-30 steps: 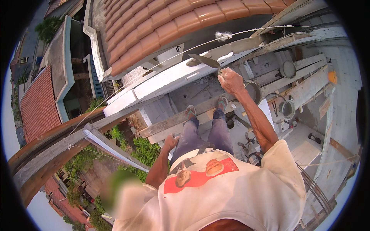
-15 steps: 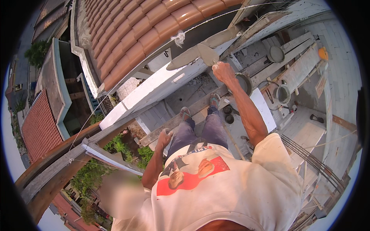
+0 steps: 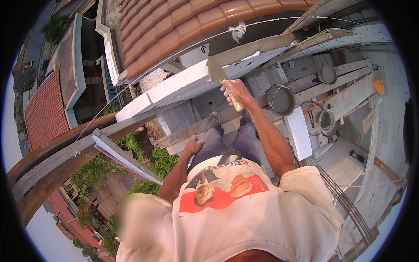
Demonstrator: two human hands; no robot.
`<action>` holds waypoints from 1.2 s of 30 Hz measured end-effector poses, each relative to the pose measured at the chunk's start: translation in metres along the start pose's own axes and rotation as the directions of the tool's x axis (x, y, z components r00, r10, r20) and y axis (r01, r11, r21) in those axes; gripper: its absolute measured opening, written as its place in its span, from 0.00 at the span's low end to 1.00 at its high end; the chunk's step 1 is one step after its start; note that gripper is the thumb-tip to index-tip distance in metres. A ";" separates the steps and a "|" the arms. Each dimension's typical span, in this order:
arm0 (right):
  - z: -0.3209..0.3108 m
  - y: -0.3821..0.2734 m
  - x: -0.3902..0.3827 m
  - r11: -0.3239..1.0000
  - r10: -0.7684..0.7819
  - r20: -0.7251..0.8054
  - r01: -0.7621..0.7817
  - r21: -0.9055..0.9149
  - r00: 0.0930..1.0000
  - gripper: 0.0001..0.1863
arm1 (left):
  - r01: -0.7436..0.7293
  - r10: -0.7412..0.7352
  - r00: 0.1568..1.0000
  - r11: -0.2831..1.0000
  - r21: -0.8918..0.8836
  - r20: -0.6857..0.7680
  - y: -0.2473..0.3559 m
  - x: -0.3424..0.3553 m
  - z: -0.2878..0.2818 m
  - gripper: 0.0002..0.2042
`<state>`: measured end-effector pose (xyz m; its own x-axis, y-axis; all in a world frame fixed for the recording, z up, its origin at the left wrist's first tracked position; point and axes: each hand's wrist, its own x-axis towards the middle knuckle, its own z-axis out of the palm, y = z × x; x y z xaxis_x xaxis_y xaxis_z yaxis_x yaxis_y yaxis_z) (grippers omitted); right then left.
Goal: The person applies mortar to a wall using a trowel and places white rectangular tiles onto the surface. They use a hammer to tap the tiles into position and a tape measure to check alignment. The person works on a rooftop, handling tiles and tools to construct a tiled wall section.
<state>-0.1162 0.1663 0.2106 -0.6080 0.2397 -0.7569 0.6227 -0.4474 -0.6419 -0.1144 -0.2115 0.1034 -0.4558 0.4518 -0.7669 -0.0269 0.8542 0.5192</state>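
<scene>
My right hand [image 3: 235,94] grips a trowel [image 3: 215,70] by its wooden handle, the grey blade angled up in front of a white wall ledge [image 3: 170,85]. Grey mortar [image 3: 273,43] coats part of the ledge's top. Just right of that hand is a round pan of grey mortar [image 3: 279,101]. My left hand [image 3: 192,145] hangs beside my left thigh with curled fingers; whatever may be in them is hidden. My sandalled feet stand on wooden planks [image 3: 174,139].
Another pan [image 3: 327,74], a bucket [image 3: 326,121] and an orange object [image 3: 378,87] lie rightward. A string [image 3: 270,19] crosses above the wall, below a tiled roof [image 3: 187,17]. Left are timber beams [image 3: 56,172] and a drop to greenery [image 3: 96,183].
My right hand has drawn down and left from the ledge, the trowel turning more upright with its handle now showing. My left hand shifts only slightly.
</scene>
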 end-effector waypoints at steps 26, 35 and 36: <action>-0.118 0.288 0.038 0.963 -0.154 -0.548 0.001 -0.269 0.822 0.12 | 0.143 -0.139 0.939 0.990 0.013 0.315 0.002 0.030 -0.012 0.29; -0.256 0.411 0.103 0.658 -0.399 -0.690 -0.336 -0.674 0.604 0.10 | 0.044 -0.300 0.874 0.834 0.550 0.384 0.088 0.084 0.067 0.49; -0.271 0.418 0.109 0.693 -0.285 -0.669 -0.334 -0.639 0.687 0.12 | 0.030 -0.331 0.884 0.746 0.666 0.331 0.087 0.092 0.076 0.54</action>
<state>0.2112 0.2391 -0.1733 -0.2654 0.8684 -0.4189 0.9495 0.1599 -0.2701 -0.0911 -0.0761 0.0487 -0.0996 0.2015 -0.9744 0.5584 0.8219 0.1128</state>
